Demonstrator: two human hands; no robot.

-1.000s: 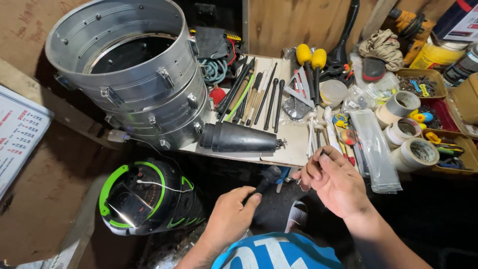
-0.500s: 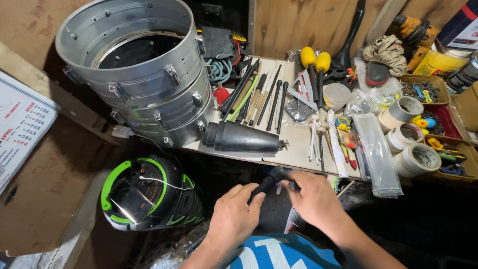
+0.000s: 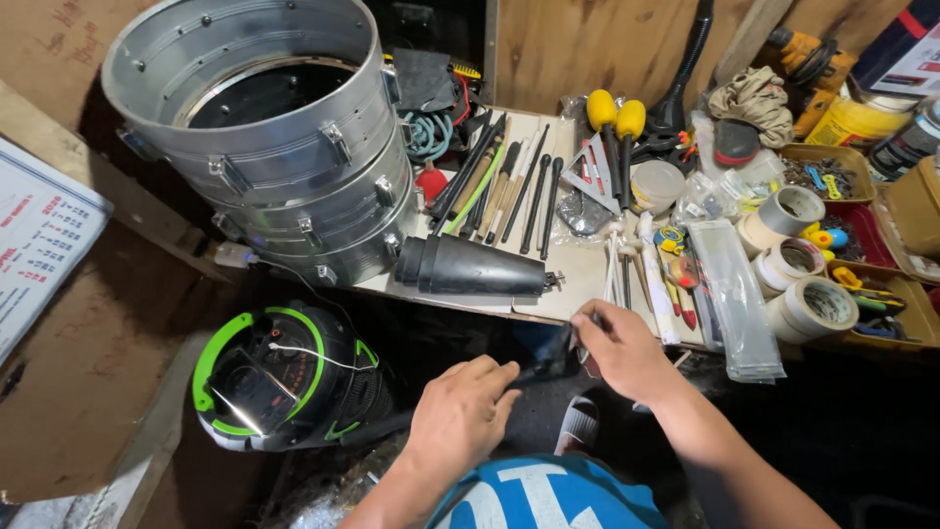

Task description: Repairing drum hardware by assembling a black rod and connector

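Two hands meet over one small dark thing, and around them lie many bigger things. The biggest is the large round drum of shiny grey metal (image 3: 274,147), which stands at the left end of the pale wooden workbench (image 3: 578,279). Below it, on the floor, lies the black helmet with bright green stripes (image 3: 279,377). On the workbench edge, the black plastic cone (image 3: 475,266) lies on its side, with its narrow end pointing to the right. Further right are three rolls of beige tape (image 3: 795,264).

The small black flat piece (image 3: 550,360) is just below the front edge of the workbench, between the two hands. Its long axis seems to run from left to right, a little upward toward the right, but the piece is dark and I cannot tell its exact shape. The left hand (image 3: 458,416) is below and left of it, with curled fingers touching its left end. The right hand (image 3: 622,351) is right of it, and the fingers are closed narrowly on its upper right end. The right hand looks like the nearer one with the firmer hold; the left hand seems only to support.
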